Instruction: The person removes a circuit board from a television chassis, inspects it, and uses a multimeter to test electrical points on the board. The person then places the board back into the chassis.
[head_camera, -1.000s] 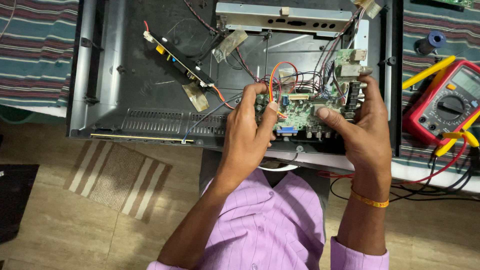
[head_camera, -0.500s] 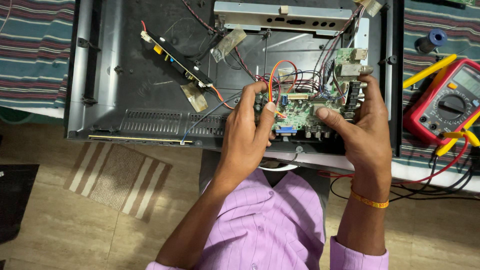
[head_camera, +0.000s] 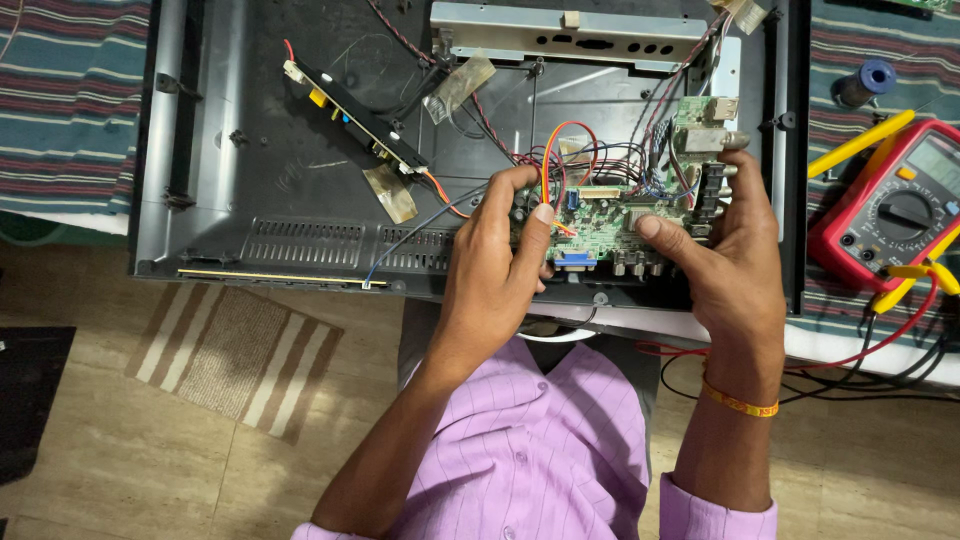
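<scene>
A green circuit board (head_camera: 610, 215) with connectors and coloured wires sits inside an opened dark monitor chassis (head_camera: 300, 170). My left hand (head_camera: 497, 262) grips the board's left edge, thumb pressed on its top. On the board's right edge, my right hand (head_camera: 728, 250) holds it with the thumb on its surface and the fingers wrapped around the side connectors. A bundle of red, orange and black wires (head_camera: 560, 150) loops up from the board.
A long narrow black board (head_camera: 355, 115) lies diagonally in the chassis. A metal bracket (head_camera: 565, 35) spans the top. At the right, a red multimeter (head_camera: 895, 205) with yellow probes lies on a striped cloth, near a blue spool (head_camera: 868, 80). A striped mat (head_camera: 235, 360) covers the floor.
Both hands keep hold of the green board; the view has shifted slightly, otherwise nothing has visibly moved.
</scene>
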